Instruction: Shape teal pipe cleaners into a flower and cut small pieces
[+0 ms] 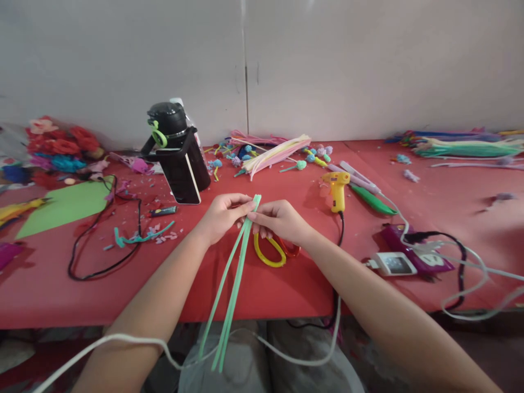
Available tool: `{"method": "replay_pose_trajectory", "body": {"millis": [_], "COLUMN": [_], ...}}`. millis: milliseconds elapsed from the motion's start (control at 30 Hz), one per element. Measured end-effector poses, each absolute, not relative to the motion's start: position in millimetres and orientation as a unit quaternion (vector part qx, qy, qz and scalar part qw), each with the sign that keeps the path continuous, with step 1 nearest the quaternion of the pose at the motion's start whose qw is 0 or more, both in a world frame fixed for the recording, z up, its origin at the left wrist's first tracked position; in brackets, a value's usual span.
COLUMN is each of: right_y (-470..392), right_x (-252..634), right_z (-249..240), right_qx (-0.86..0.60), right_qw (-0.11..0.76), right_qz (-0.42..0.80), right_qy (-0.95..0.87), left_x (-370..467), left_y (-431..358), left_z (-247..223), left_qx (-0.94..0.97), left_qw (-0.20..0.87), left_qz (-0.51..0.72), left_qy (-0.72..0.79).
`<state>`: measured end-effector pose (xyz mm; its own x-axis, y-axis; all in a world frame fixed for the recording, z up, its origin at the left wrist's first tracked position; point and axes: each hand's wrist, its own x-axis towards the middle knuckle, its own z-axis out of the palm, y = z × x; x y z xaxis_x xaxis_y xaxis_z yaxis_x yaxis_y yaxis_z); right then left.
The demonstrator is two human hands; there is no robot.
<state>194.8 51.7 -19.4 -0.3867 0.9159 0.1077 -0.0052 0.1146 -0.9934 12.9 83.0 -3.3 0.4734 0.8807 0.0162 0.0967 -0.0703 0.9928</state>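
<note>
Several light green pipe cleaners (235,284) are bunched at their upper ends, with their long tails hanging past the table's front edge. My left hand (227,214) pinches the bunch near its top from one side. From the other side, my right hand (278,219) has its thumb and fingers closed on the same pipe cleaners. Both hands are held close together over the red table. Just below my right hand lie scissors with yellow and red handle loops (270,256); their blades are hidden.
A black bottle (167,123) stands at the back left beside a phone-like slab (180,177). Right of my hands sits a yellow glue gun (338,191) on its cord. Bundled pipe cleaners (278,154) lie along the wall. White cables (470,267) loop at right, and one crosses my lap.
</note>
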Motion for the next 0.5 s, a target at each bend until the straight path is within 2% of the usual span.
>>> {"method": "replay_pose_trajectory", "body": {"millis": [500], "right_y": [50.8], "right_x": [194.5], "right_z": [-19.6], "right_qx": [-0.376], "right_qw": [0.409], "right_qz": [0.547], "right_qy": [-0.626], "left_x": [13.4], "left_y": [82.4], "left_z": [-2.9], "left_qx": [0.645], "left_qw": [0.559], "left_qz": [0.355], "left_qy": [0.382]}}
